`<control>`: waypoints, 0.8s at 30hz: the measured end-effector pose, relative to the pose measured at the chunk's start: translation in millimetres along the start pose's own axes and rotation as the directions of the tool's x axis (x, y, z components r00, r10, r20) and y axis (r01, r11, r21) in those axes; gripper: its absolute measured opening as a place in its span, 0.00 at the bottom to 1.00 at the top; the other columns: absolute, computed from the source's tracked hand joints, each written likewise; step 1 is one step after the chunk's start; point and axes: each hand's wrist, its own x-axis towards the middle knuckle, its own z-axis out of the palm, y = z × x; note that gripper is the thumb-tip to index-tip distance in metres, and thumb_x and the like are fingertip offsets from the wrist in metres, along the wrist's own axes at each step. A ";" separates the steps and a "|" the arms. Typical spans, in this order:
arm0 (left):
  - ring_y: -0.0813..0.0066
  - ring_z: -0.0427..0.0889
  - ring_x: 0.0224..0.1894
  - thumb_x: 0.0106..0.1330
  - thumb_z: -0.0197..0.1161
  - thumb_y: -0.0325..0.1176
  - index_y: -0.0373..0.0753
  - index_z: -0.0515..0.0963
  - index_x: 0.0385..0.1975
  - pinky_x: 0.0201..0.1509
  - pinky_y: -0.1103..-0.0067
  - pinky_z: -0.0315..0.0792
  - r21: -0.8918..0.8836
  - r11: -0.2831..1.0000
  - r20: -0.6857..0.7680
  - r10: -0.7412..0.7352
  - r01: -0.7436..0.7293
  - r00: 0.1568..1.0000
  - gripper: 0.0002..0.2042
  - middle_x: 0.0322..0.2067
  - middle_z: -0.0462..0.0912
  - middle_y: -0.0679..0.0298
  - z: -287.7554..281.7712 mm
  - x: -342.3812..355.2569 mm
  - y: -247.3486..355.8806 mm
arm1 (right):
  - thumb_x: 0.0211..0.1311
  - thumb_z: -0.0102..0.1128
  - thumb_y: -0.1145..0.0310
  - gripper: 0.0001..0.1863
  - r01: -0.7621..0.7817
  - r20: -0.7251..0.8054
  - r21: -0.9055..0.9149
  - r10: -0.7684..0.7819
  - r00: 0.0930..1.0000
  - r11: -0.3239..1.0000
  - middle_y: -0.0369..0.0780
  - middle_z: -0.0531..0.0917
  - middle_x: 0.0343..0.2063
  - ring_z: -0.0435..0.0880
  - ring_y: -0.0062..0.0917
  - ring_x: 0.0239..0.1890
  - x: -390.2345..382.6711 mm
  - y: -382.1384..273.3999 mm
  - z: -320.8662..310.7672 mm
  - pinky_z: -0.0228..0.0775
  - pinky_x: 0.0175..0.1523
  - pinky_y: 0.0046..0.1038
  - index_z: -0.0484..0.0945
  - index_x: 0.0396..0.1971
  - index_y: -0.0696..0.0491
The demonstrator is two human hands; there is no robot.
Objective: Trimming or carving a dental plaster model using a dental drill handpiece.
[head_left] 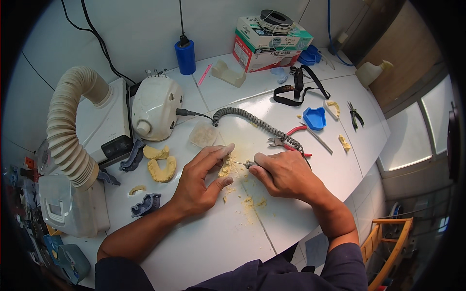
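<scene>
My left hand [204,182] grips a small yellow plaster dental model [225,168] upright between its fingers and thumb, just left of the middle of the view. My right hand [286,177] is closed round a rotary handpiece [251,164], whose thin tip points left at the model, touching it or very close. A grey coiled cord [252,121] runs from a white control unit [153,109]. Yellow shavings [250,201] lie beneath and beside my hands. More yellow casts [162,169] and grey impression trays [145,206] sit to the left.
A ribbed hose [60,121] arches over a plastic box [73,203] at left. Red-handled nippers [295,131], pliers [354,114], a blue mould [314,116] and a strap [310,82] lie right. Stacked boxes [264,51] and a blue cylinder [185,58] stand behind.
</scene>
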 end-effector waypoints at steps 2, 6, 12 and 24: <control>0.69 0.78 0.61 0.66 0.71 0.18 0.32 0.70 0.74 0.71 0.74 0.72 0.021 1.000 0.001 0.011 -0.012 1.000 0.34 0.63 0.75 0.54 -0.4 0.1 -0.1 | 0.80 0.53 0.51 0.21 -0.002 0.003 -0.006 0.003 1.000 1.000 0.48 0.83 0.19 0.84 0.50 0.24 0.4 0.3 1.8 0.73 0.31 0.49 0.80 0.37 0.54; 0.71 0.77 0.57 0.66 0.71 0.17 0.33 0.71 0.75 0.68 0.76 0.72 0.010 0.999 -0.010 0.032 -0.032 0.999 0.35 0.62 0.76 0.56 1.0 -0.1 -2.8 | 0.80 0.54 0.51 0.21 0.007 -0.020 -0.022 -0.007 1.000 1.000 0.48 0.83 0.18 0.85 0.49 0.24 0.4 0.6 2.6 0.73 0.31 0.48 0.80 0.37 0.54; 0.72 0.75 0.58 0.65 0.69 0.15 0.34 0.70 0.75 0.66 0.78 0.72 0.024 0.998 -0.005 0.066 -0.066 0.998 0.35 0.62 0.76 0.57 1.1 0.6 -3.4 | 0.80 0.54 0.51 0.21 -0.003 -0.024 -0.013 0.003 1.000 1.000 0.48 0.83 0.18 0.85 0.49 0.24 0.0 -1.2 1.8 0.73 0.31 0.48 0.81 0.37 0.55; 0.72 0.76 0.58 0.65 0.68 0.14 0.34 0.70 0.75 0.68 0.77 0.72 -0.005 1.000 0.008 0.022 -0.022 1.000 0.35 0.63 0.75 0.57 0.4 0.3 -0.4 | 0.80 0.53 0.50 0.22 -0.023 0.019 -0.001 0.023 1.000 1.000 0.48 0.84 0.20 0.85 0.50 0.25 0.7 -1.6 -0.2 0.73 0.32 0.49 0.82 0.37 0.55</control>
